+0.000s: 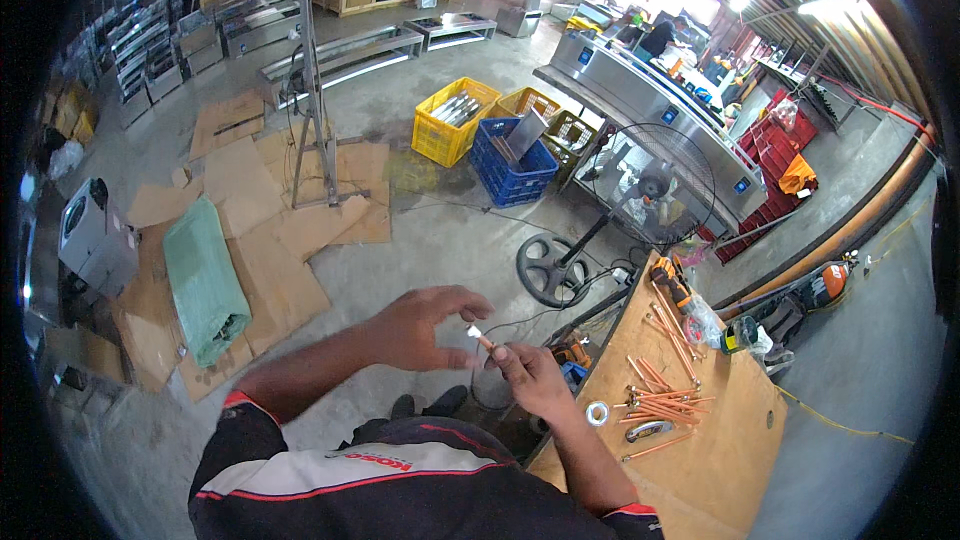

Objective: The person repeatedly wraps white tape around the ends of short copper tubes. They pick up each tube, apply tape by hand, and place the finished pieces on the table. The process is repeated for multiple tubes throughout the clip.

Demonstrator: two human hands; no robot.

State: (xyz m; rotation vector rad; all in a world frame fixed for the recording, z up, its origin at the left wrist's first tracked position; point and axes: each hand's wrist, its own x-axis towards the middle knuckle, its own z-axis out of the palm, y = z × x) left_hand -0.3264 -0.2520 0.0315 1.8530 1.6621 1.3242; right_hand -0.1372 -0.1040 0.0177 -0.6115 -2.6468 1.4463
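Observation:
In front of my body, my right hand (532,377) pinches a copper tube (487,343) between thumb and fingers. White wrapping, like tape, covers the tube's upper end. My left hand (425,325) is beside that end, its fingers curved but apart, with nothing seen in them. To the right, a wooden table (730,440) bears a pile of copper tubes (660,405) with metal fittings on their ends. A white tape roll (597,413) lies at the table's near left edge. Close by is a utility knife (649,431) with a grey handle.
An orange and black power tool (670,282) lies at the table's far end. Beyond it stands a pedestal fan (652,185) on a round base. Yellow (440,130) and blue crates (505,175) stand ahead. Flattened cardboard (270,260) and a green wrapped bundle (205,280) cover floor at left.

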